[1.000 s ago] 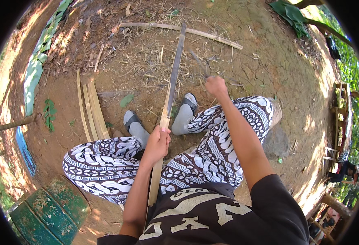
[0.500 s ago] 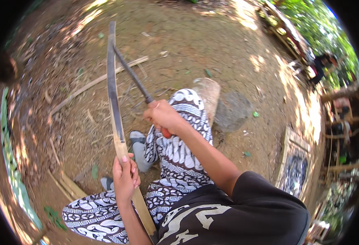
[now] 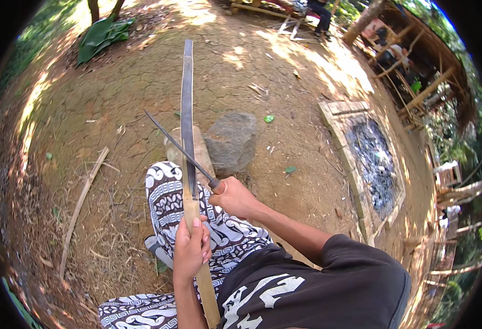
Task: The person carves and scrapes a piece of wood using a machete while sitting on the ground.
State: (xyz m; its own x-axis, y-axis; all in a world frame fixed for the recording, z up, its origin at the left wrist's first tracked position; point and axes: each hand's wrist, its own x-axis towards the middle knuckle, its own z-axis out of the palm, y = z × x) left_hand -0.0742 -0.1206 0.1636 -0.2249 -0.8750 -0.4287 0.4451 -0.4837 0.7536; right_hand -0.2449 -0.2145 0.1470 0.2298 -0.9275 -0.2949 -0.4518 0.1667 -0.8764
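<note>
My left hand (image 3: 190, 241) is closed around the lower, pale part of a long bamboo strip (image 3: 187, 104). The strip stands lengthwise away from me, dark on its upper stretch and pale below, with its lower end running beside my forearm. In my right hand (image 3: 234, 197), closed on the handle, is a long, thin, dark-bladed knife (image 3: 167, 134). Its blade crosses the strip at a slant, a little above where the dark face meets the pale part. The tip points up and left, past the strip. Whether the edge bites into the bamboo cannot be made out.
My patterned trouser leg (image 3: 167, 192) lies under the strip. Beyond the knee are a cut log (image 3: 200, 143) and a grey rock (image 3: 232, 142). A pale stick (image 3: 82, 211) and shavings lie left. To the right is a framed ash pit (image 3: 373, 164); people sit farther off.
The view has swung to the right. My right hand has drawn the knife down the strip toward my left hand, from near its far end. My left hand keeps its hold.
</note>
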